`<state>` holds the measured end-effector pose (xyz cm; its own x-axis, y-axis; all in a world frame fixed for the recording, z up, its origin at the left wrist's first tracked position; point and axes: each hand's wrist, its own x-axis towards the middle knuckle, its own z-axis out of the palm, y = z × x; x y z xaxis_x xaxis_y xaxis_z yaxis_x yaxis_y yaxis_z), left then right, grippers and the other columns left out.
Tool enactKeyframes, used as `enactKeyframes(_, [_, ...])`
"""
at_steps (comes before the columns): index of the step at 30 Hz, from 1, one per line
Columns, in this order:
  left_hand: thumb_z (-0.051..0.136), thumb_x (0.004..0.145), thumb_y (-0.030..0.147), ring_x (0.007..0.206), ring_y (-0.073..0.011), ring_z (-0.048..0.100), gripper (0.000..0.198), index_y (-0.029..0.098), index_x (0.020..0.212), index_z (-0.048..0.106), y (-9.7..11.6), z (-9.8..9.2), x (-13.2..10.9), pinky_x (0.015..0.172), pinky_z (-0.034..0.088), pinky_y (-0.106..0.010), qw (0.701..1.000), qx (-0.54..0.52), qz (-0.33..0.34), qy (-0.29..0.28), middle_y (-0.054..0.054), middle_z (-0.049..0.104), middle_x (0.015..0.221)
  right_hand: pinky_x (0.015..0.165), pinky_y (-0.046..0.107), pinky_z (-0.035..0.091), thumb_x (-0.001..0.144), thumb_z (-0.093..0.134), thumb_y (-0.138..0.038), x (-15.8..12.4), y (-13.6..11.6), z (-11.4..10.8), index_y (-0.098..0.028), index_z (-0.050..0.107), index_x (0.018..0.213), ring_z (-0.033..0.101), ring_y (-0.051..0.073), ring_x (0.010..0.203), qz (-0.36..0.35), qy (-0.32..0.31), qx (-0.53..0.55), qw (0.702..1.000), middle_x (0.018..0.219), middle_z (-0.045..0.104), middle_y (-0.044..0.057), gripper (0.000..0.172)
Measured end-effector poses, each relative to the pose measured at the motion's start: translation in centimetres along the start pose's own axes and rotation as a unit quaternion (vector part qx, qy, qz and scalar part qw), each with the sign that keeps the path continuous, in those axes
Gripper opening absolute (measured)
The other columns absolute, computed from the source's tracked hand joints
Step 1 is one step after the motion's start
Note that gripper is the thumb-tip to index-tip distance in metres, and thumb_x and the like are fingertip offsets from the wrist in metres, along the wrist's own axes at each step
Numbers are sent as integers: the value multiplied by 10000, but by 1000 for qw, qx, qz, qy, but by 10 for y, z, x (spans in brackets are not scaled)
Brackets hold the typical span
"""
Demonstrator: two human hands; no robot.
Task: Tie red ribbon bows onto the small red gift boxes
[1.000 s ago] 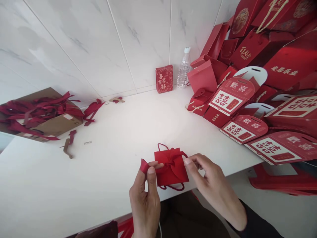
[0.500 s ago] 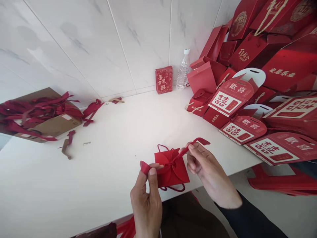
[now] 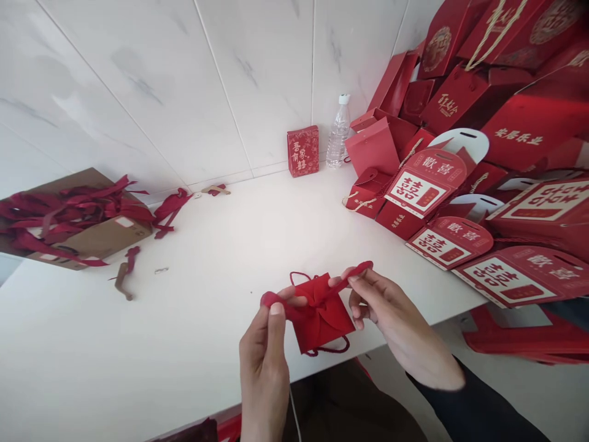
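Across the squarish box (image 3: pixel 332 329), ribbon (image 3: pixel 319 300) (twisted cloth)

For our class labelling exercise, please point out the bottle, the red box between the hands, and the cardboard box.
Bottle (image 3: pixel 338 136), head view: middle of its clear body.
Red box (image 3: pixel 327 321), head view: middle of its upward face.
Cardboard box (image 3: pixel 109 242), head view: its near side wall.

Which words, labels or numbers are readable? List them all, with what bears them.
"吾家有囍": small upright red cardboard box.
"歡喜": arch-topped red-and-white cardboard boxes.
"囍": same arch-topped boxes.
"安居乐业": large glossy red cardboard box.
"百年好合", probably: gold-lettered red cardboard box.
Too small or blurred: round gold emblem, other small print, white label on brown cardboard carton.
No text visible: red paper package.
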<state>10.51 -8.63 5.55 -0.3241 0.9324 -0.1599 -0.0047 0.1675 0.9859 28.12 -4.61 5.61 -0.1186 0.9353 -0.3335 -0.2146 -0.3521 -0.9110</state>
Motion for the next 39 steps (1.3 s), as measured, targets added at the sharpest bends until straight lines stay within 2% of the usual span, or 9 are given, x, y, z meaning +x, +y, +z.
enactKeyframes(5, [597,934,494,986,-236,657,362,218,711,667,25,3,14,768,507,-298,988,134,56,-47,-36,714,840,551,279,419,1031,495,-423,4,-19,6,-226,579,901,512,141,603,-57,-68,-162,983,806,602,-12,251])
enactKeyframes(9, [574,944,462,714,-192,570,338,227,710,641,25,7,21,689,458,-323,959,251,124,-47,-11,642,703,578,317,376,1007,493,-289,10,-25,15,-226,514,819,549,187,614,-130,-17,-454,881,695,589,-10,199])
enactKeyframes(11, [583,940,420,771,-202,566,310,227,702,634,20,10,22,674,446,-317,946,270,179,-3,-29,633,763,599,334,389,979,516,-232,13,-23,20,-221,539,979,618,230,667,-154,35,-525,836,742,647,6,26])
enactKeyframes(13, [608,926,382,951,-233,584,301,218,674,622,15,13,23,699,457,-311,937,262,227,44,-68,643,931,601,342,407,963,540,-206,14,-22,24,-212,515,1107,661,252,687,-168,59,-544,820,772,678,8,146])
enactKeyframes(16, [614,931,367,1117,-248,576,327,206,646,608,12,16,26,785,473,-316,943,224,241,39,-84,646,1115,613,340,450,980,538,-188,12,-24,26,-221,534,1050,689,234,702,-189,34,-522,831,805,700,-4,77])
enactKeyframes(23, [412,1032,474,622,-128,464,370,221,820,578,19,12,28,585,383,-257,973,158,138,-98,27,544,673,793,293,507,985,557,-101,11,-32,26,-229,661,1080,682,171,902,-289,-102,-432,848,1017,719,4,190])
enactKeyframes(30, [558,966,452,943,-184,579,366,263,1277,520,16,2,29,792,469,-312,961,196,130,-144,-51,666,1144,639,235,487,968,575,-101,12,-31,22,-221,664,985,668,128,810,-297,-54,-419,856,942,712,-23,151])
enactKeyframes(35, [494,990,434,859,-196,547,287,231,907,679,10,2,31,757,453,-325,958,208,128,-149,-38,663,888,636,234,514,989,570,-180,11,-33,15,-230,671,1001,687,132,830,-268,-35,-409,872,974,730,-23,113])
enactKeyframes(39, [537,975,493,794,-164,583,324,217,915,696,9,7,30,730,471,-298,985,82,50,-140,-31,692,890,668,267,537,964,604,-173,10,-30,6,-218,680,1025,698,151,800,-234,-17,-434,870,1021,737,1,108])
